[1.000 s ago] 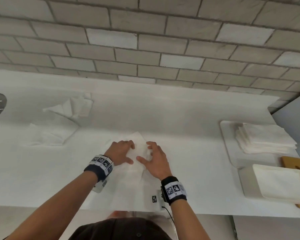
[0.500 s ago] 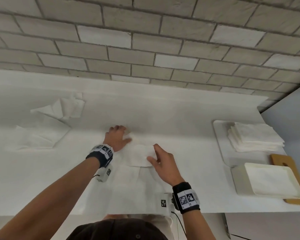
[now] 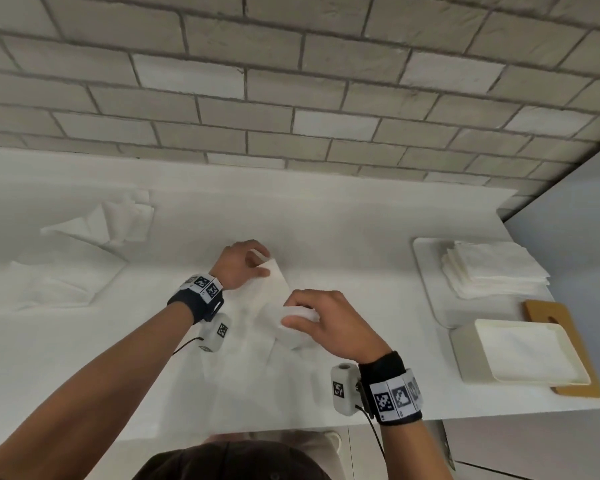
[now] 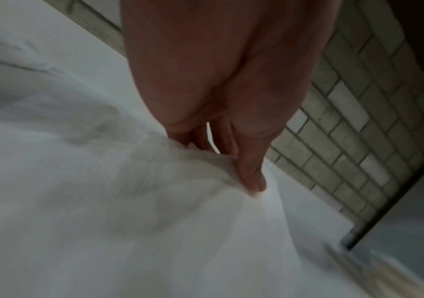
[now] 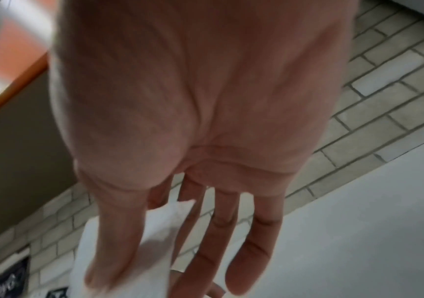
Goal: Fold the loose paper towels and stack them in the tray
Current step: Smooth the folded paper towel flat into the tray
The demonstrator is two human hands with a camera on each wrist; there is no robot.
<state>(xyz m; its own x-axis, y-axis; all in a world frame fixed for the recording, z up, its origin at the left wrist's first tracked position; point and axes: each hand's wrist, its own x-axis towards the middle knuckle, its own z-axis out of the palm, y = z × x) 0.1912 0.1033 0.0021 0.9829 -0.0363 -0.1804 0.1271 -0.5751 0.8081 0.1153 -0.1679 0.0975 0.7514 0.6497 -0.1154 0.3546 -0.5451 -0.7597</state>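
Note:
A white paper towel (image 3: 277,289) lies spread on the white counter in front of me. My left hand (image 3: 260,263) pinches its far corner, thumb on top and fingers curled beneath. The left wrist view shows that thumb (image 4: 253,177) pressing into the towel (image 4: 129,201). My right hand (image 3: 293,315) pinches a raised edge of the same towel just right of centre. In the right wrist view, thumb and forefinger of that hand (image 5: 139,262) hold the towel (image 5: 154,240) and the other fingers stretch out. The flat tray (image 3: 426,271) at the right holds a stack of folded towels (image 3: 492,268).
Several loose crumpled towels (image 3: 84,251) lie at the back left of the counter. A cream rectangular dish (image 3: 520,355) sits on a wooden board (image 3: 548,313) in front of the tray. A brick wall runs along the back. The counter's front edge is close to my body.
Both hands have left the towel's middle. The left hand went to the far corner and took hold; the right hand moved to the right edge and has lifted it.

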